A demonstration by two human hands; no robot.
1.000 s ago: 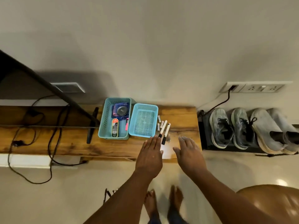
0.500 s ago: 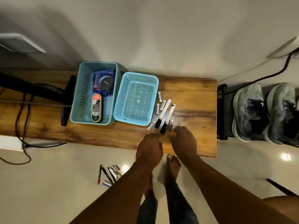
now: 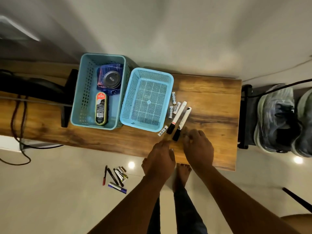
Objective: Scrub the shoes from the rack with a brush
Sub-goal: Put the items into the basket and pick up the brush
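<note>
Shoes (image 3: 278,119) on rack, well right of right hand (image 3: 198,146)

A long wooden table (image 3: 211,92) stands against the wall. On it, a deep blue plastic basket (image 3: 84,92) sits to the left of a shallow light-blue mesh basket (image 3: 146,98), and the two touch. In the deep basket, a round metal tin (image 3: 112,79) lies on a folded blue cloth (image 3: 101,73) at the back, with an oval shoe polish sponge (image 3: 101,110) in front. Right of the mesh basket lie small white batteries (image 3: 173,98) and two white markers with black caps (image 3: 179,119). Both hands, left hand (image 3: 160,159) and right hand (image 3: 199,146), are over the table's front edge, near the markers. Grey sports shoes (image 3: 276,119) sit on a black rack (image 3: 244,115) right of the table. More pens and batteries (image 3: 116,178) lie on the floor in front.
</note>
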